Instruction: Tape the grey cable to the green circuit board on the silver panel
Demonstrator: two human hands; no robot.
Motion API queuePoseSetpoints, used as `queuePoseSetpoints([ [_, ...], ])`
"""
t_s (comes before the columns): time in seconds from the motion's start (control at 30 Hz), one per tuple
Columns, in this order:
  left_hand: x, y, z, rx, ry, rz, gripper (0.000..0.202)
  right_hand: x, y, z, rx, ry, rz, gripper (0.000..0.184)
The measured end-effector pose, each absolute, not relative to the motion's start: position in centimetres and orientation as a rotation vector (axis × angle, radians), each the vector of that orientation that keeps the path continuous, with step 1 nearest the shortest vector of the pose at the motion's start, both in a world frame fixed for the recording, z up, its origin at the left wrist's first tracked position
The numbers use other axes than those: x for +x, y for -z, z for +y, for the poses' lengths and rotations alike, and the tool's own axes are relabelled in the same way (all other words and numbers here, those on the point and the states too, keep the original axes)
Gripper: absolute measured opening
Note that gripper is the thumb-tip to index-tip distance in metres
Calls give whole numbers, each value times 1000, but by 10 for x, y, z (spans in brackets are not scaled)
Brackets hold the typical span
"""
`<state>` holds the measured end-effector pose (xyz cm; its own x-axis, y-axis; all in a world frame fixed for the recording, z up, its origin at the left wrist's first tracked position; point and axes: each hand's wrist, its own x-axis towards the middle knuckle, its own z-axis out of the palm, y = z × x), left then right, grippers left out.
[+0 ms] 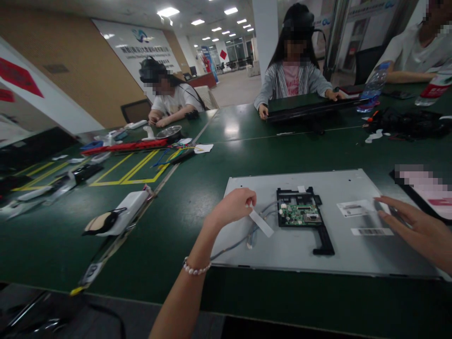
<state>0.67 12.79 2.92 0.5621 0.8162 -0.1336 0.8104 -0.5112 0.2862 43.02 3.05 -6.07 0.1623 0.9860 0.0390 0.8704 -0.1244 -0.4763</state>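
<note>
Strip (262, 223), pale and narrow like tape, slants down from the left hand (233, 205), whose fingers I see curled in, the tips pinched together on its upper end. Its free end lies over the grey panel (342, 246), close by the thin cables (229, 246); whether it touches them I cannot tell from my head view. The panel lies flat on the green table (176, 254), near its front edge, with the circuit board (300, 214) set in a black bracket (325, 240) around its middle, just to the right of the strip and apart from it. Over at the panel's right side, near the barcode label (372, 231), I have the right hand (422, 230) with fingers stretched out and loosely parted; blur there keeps me from telling whether it presses on the panel or has hold of anything. I judge the step in hand to be the handling of this strip beside the cables, though whether it is freshly peeled or ready to be stuck down I cannot say. To my mind the next move calls for a firm pinch and a free end kept straight, so that it neither folds on itself nor snags the cables.
</note>
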Motion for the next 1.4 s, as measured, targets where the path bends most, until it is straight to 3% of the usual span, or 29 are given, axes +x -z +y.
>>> queuePoseSetpoints([
  [0.17, 9, -30, 123, 2407, 158, 1359, 24, 430, 62, 29, -2065, -501, -1712, 62],
  [0.93, 17, -28, 117, 2391, 125, 1266, 22, 430, 69, 27, -2014, -485, -1731, 57],
  [1.4, -3, -26, 126, 2465, 163, 1484, 17, 425, 68, 27, -1897, -502, -1846, 53],
])
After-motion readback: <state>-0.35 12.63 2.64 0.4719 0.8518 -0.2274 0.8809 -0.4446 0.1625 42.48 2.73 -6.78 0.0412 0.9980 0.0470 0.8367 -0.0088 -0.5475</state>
